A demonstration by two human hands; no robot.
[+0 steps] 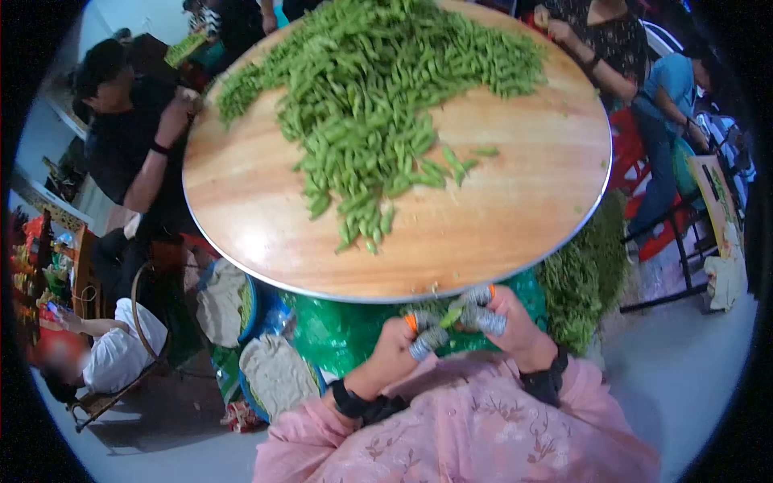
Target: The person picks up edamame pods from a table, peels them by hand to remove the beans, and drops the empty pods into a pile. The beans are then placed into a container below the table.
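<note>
Between my two hands, just in front of the table's near edge, is a green soybean pod (451, 317). My left hand (398, 341) is closed at the pod's left end, thumb and finger pinched together. From the other side my right hand (510, 322) is closed on it too. Grey wrappings with orange bands cover some fingertips on both hands. A large heap of green soybean pods (362, 105) lies on the round wooden table (523, 181), with a few loose pods nearer me.
Below the table edge hangs green plastic sheeting (326, 326). Two cloth-covered tubs (278, 374) stand to the left. Piled greens (584, 282) lie on the floor at right, near a red stool (628, 153). Several people sit around, one in black (133, 137) at the table's left.
</note>
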